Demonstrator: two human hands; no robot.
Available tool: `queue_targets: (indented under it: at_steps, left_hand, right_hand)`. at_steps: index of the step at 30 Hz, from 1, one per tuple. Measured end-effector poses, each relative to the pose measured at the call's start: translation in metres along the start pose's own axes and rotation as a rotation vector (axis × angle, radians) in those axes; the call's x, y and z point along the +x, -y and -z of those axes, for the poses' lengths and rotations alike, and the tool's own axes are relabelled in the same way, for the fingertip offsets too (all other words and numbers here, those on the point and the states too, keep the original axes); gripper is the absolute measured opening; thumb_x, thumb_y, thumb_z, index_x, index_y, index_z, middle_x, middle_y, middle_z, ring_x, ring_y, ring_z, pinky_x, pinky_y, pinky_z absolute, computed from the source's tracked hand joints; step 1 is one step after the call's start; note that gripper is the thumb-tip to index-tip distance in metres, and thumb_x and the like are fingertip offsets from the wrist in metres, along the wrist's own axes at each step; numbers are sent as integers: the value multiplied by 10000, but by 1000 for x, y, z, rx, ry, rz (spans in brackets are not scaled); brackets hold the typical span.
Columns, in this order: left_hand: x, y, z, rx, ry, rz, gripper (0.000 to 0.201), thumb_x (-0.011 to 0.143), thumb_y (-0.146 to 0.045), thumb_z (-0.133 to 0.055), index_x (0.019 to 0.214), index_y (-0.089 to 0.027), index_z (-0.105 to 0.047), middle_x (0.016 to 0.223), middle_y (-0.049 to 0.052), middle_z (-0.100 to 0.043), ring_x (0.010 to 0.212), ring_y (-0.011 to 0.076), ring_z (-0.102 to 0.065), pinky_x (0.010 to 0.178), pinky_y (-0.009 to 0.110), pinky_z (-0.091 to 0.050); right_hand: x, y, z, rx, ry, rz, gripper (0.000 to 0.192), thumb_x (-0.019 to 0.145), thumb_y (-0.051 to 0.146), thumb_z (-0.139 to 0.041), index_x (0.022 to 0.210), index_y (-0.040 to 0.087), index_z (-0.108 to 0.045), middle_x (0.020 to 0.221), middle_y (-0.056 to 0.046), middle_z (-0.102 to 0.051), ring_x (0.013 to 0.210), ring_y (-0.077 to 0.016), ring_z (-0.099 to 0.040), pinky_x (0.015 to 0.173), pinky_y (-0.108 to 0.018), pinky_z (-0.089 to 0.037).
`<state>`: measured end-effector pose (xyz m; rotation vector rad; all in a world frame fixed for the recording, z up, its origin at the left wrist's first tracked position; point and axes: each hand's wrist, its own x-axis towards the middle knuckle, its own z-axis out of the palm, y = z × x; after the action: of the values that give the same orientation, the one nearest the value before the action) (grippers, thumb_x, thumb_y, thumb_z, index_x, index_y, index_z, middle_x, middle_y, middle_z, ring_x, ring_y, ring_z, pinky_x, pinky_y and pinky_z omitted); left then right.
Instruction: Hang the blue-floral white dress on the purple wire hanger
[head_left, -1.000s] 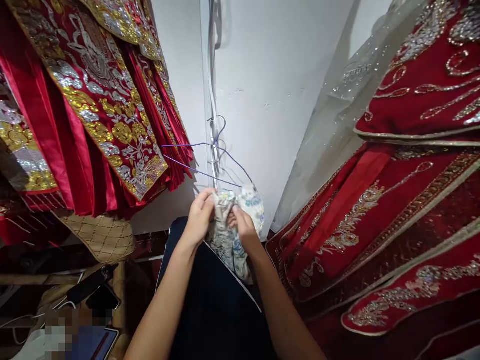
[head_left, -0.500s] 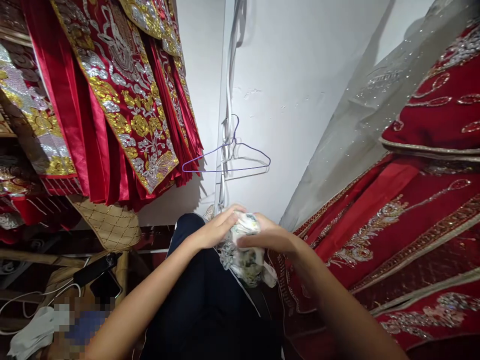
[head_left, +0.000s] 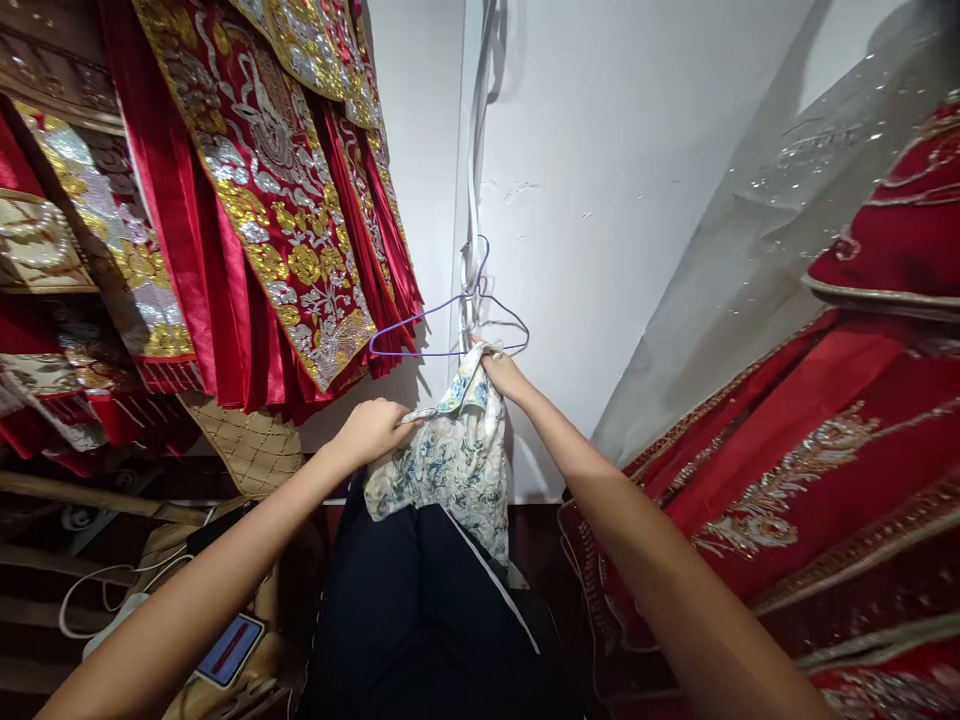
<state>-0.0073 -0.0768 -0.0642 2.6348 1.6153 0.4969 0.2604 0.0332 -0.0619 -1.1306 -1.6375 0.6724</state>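
Several red embroidered garments point(head_left: 285, 190) hung above and outward of the left hand point(head_left: 371, 428). Between both hands, a floral cloth point(head_left: 450, 465) was stretched, each hand closed on an edge. Right hand point(head_left: 504, 374) held its corner just below a purple wire hanger point(head_left: 450, 322).

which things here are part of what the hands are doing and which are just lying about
In hand:
- floral cloth, held at two corners
- left hand, grip shut on the cloth
- right hand, grip shut on the cloth, up at the hanger
- purple wire hanger on the wall

Lying about:
- red embroidered garments
- phone
- white cable
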Motion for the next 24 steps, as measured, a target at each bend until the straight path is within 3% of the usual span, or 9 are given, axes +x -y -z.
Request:
queue_targets:
  at_steps: [3,7,12,14,17,18,22,24]
  left_hand:
    - [-18,20,0,2,27,41,362,877,-467,-556,633,-213,-639,654,119,-647,725,282,-645,779,355,-431]
    - [-23,41,8,-100,36,93,186,782,-290,-639,615,-212,-612,758,98,-664,750,266,-641,832,372,-455]
    - [15,33,39,-206,-180,-99,176,785,-232,-553,613,-204,-576,956,109,-624,890,273,-613,920,384,-460]
    - [36,20,51,-251,-266,-153,182,784,-238,-554,606,-202,-545,943,100,-609,898,272,-597,924,387,-463]
    - [63,0,62,-357,-299,-238,77,788,-191,-547,720,-188,-582,933,76,-635,889,248,-593,912,372,-459]
    - [70,-5,63,-413,-314,-249,69,782,-152,-544,788,-184,-605,931,70,-650,892,242,-598,909,363,-455]
    - [89,-1,61,-662,-435,-178,364,713,0,-553,1012,-181,-654,979,79,-693,959,248,-623,931,335,-434]
    - [94,12,59,-628,-441,-185,415,708,4,-564,1065,-181,-665,1047,93,-686,1015,266,-612,973,350,-416]
  right_hand:
    - [-2,-11,-7,-37,-19,31,289,741,217,-551,939,135,-746,990,-91,-752,987,-236,-656,920,-338,-474]
    - [-24,-14,22,-118,-42,120,269,666,141,-567,857,144,-755,886,-69,-764,868,-233,-679,789,-309,-489]
    - [-46,3,59,-230,-83,174,266,687,136,-557,837,161,-775,812,-53,-766,808,-231,-692,679,-283,-472]
    - [-48,11,61,-223,-51,147,257,688,137,-567,835,157,-776,810,-54,-765,794,-230,-692,654,-277,-470]
    - [-51,21,54,-196,-1,120,244,688,127,-570,820,156,-773,774,-43,-754,771,-219,-688,648,-276,-482]
    - [-52,24,52,-191,24,121,251,689,120,-565,824,157,-774,777,-41,-754,773,-216,-689,659,-279,-491]
    - [-57,34,62,-196,201,193,363,726,124,-565,1008,200,-781,1024,-48,-763,986,-238,-689,858,-343,-522]
    - [-57,36,79,-225,86,238,444,744,173,-619,1172,210,-730,1111,-65,-743,1082,-261,-659,946,-390,-501]
